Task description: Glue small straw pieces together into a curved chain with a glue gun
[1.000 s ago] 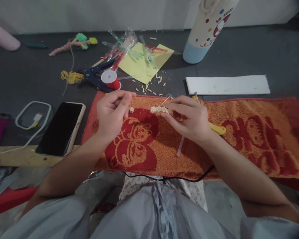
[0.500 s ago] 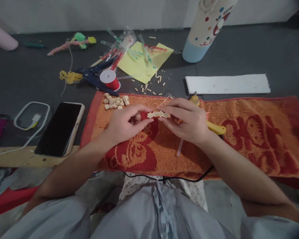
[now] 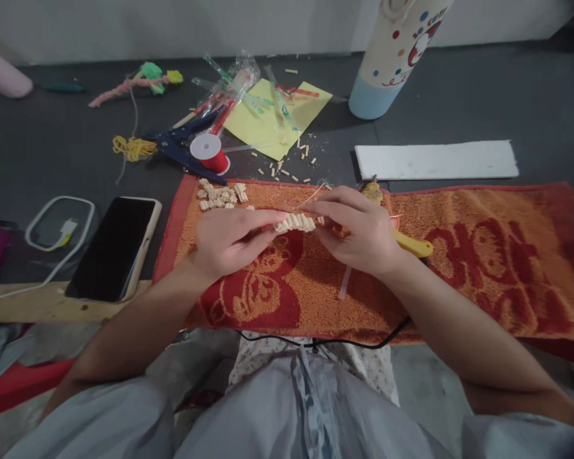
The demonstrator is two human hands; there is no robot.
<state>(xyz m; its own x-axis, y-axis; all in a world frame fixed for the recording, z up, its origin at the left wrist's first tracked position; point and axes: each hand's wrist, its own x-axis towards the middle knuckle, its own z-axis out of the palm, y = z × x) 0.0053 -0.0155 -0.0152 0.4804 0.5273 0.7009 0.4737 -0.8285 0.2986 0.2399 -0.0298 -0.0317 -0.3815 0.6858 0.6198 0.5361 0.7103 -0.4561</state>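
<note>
A short curved row of pale wooden stick pieces [image 3: 295, 222], joined side by side, is held above the orange towel. My left hand [image 3: 229, 239] pinches its left end between thumb and fingers. At the other end is my right hand [image 3: 356, 223], fingers curled together; what lies between those fingertips is mostly hidden. A thin thread [image 3: 312, 197] slants up from near the right fingers. Behind my left hand, a pile of similar stick clusters [image 3: 220, 194] rests on the towel [image 3: 325, 280]. The yellow handle of a glue gun [image 3: 414, 245] shows beside my right hand.
Behind the towel lie a red thread spool [image 3: 210, 153], dark blue pliers [image 3: 182, 145], yellow paper [image 3: 249, 127] and scattered stick bits [image 3: 280, 167]. A bottle [image 3: 387, 70] and a white strip [image 3: 435, 160] are at the right. On the left are a phone [image 3: 115, 248] and white cable [image 3: 60, 197].
The row of stick pieces has turned, now showing the sticks' sides rather than their ends. My left hand has shifted slightly left, and the right fingers have moved a little off the row.
</note>
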